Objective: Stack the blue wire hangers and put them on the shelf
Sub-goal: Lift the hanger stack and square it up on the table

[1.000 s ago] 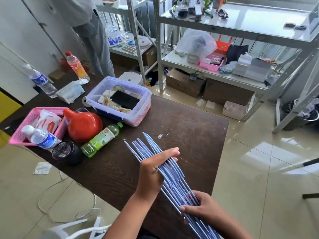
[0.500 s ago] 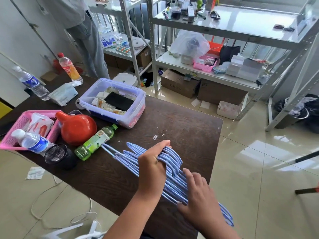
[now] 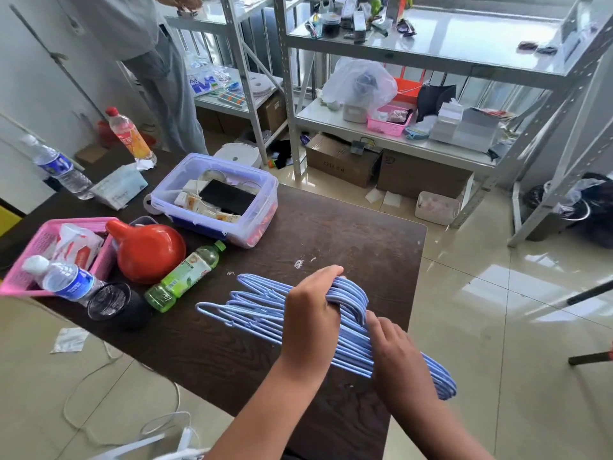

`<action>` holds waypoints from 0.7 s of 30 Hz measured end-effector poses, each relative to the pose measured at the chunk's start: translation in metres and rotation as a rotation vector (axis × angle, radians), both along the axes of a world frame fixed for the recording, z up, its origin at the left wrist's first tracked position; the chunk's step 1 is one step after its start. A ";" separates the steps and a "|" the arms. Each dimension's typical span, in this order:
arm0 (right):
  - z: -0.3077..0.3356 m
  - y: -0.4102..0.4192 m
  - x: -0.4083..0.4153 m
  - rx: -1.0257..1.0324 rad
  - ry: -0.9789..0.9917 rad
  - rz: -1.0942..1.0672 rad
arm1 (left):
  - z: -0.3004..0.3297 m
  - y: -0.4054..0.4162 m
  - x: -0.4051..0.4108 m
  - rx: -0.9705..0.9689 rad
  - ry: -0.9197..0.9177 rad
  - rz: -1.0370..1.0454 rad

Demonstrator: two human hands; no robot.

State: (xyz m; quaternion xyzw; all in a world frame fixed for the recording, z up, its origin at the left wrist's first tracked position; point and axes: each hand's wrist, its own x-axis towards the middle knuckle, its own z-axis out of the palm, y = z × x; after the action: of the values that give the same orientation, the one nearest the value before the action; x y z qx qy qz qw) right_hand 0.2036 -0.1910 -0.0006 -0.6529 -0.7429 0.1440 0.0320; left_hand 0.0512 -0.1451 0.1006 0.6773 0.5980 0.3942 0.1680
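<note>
A bundle of several blue wire hangers [image 3: 262, 310] lies flat across the near right part of the dark wooden table [image 3: 358, 237], hooks pointing left. My left hand [image 3: 313, 310] is wrapped around the bundle's upper shoulder, fingers curled over the far edge. My right hand [image 3: 398, 353] rests on top of the bundle's right half, pressing it down. One end of the bundle sticks out past the table's right edge. A grey metal shelf [image 3: 431, 58] stands behind the table.
On the table's left lie a green bottle [image 3: 185, 277], a red pot [image 3: 149, 250], a black cup [image 3: 111, 303], a pink basket [image 3: 43, 240] and a clear plastic box [image 3: 215, 200]. A person [image 3: 156, 68] stands at the far left by a second shelf.
The hangers went from standing on edge to lying flat with their hooks to the left. My left hand now grips the bundle's shoulder and my right hand has moved on top.
</note>
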 end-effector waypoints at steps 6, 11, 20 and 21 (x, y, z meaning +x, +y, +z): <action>-0.005 0.013 0.022 -0.073 -0.067 -0.031 | -0.006 0.002 0.005 0.015 0.045 -0.061; -0.007 0.015 0.028 -0.095 -0.030 0.019 | -0.010 0.006 0.005 0.036 0.044 -0.115; -0.014 0.023 0.035 -0.323 0.019 0.112 | -0.017 0.047 -0.002 -0.436 -0.112 -0.262; -0.016 0.025 0.036 -0.370 0.038 0.117 | -0.021 0.051 -0.007 -0.528 -0.113 -0.308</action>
State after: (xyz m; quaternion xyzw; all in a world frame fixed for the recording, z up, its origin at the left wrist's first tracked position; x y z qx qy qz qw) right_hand 0.2391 -0.1662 -0.0166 -0.6007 -0.7396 0.2922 -0.0829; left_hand 0.0438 -0.0939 0.0797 0.6700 0.5597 0.2320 0.4288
